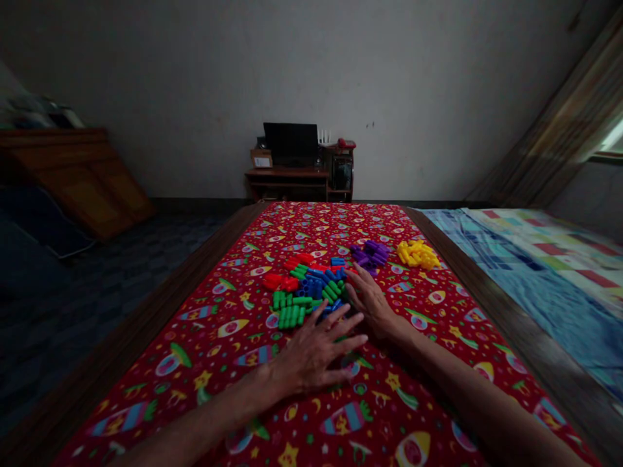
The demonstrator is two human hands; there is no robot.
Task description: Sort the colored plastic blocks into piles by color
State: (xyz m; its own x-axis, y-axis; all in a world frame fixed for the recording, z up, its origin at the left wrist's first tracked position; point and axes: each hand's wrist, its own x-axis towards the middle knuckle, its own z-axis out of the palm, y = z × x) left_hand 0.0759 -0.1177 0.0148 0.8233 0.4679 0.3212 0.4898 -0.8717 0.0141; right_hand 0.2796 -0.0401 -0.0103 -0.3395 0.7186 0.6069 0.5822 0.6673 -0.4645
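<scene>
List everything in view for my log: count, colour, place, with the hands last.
Tube-like plastic pieces: too many to count; red, green, blue, mixed mid-cloth
Purple plastic pieces: uncounted pile, right of these
Yellow plastic pieces: uncounted pile, farther right
Patterned cloth: one, red, beneath all
Flat monitor: one, black, on desk
Wooden desk: one, brown, far wall
Cardboard box: one, brown, left of monitor
Telephone: one, red, right of monitor
Wooden cabinet: one, brown, left; items atop unclear
Bedding: blue and multicoloured, right
Curtain: patterned, far right
Hands: two, bare; left and right by the mixed pieces
</scene>
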